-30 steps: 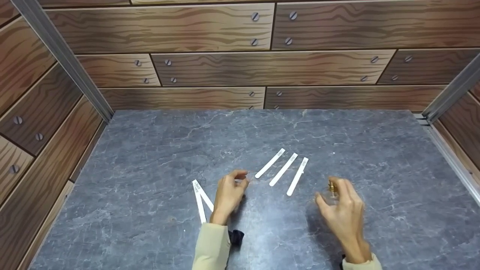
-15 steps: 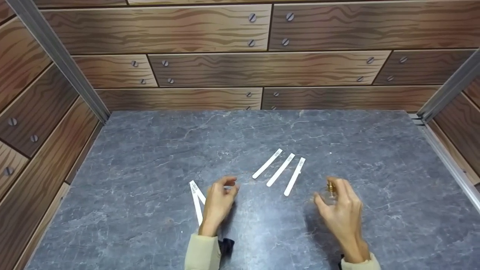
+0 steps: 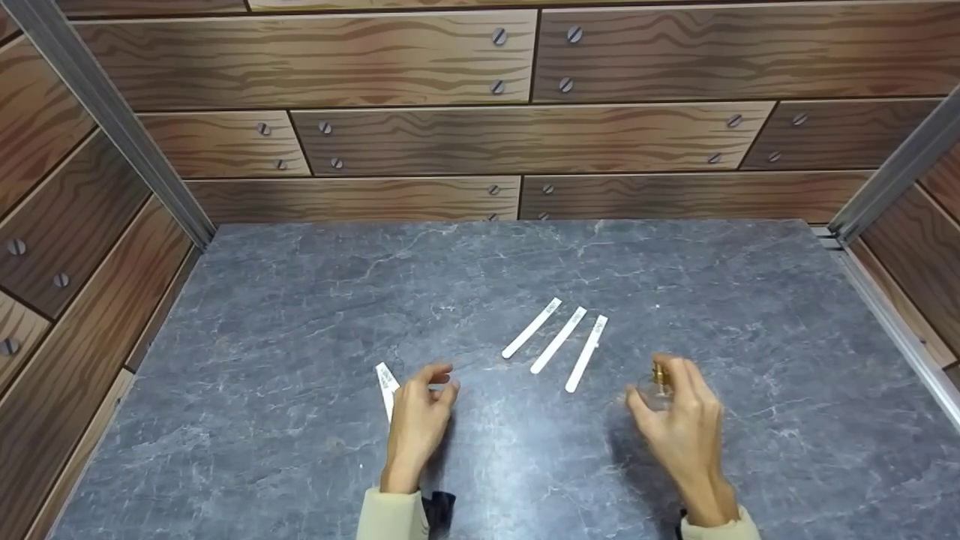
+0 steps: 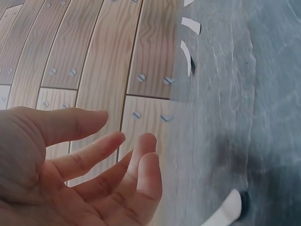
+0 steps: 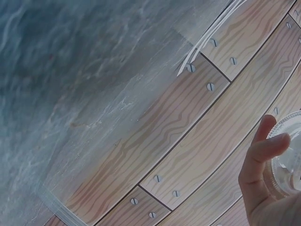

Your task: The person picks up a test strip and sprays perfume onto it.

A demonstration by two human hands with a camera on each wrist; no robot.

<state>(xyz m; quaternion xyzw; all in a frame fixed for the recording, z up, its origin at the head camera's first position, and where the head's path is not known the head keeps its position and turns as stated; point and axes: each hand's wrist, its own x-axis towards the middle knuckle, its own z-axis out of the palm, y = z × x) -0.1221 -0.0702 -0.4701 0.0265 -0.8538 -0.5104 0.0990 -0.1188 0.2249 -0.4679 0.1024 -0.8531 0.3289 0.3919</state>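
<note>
Left hand [image 3: 420, 420] is pulling back toward the person and leftward versus a second ago, now covering more of the overlapping strips [image 3: 385, 379]. Right hand [image 3: 684, 412] is staying about put, clamping a small clear bottle [image 3: 660, 375] with a gold top between thumb and fingers, right of the three slanted strips [image 3: 558, 340]. Left fingers are bending loosely, thumb held off them. Hands are sitting well apart. Three slanted strips, white with print at the far ends, are lying side by side, not touching. Everything's sitting over a grey marbled table [image 3: 337, 285]. Light sleeves [image 3: 391, 517] are showing; plank-patterned walls [image 3: 412, 60] are standing behind.
</note>
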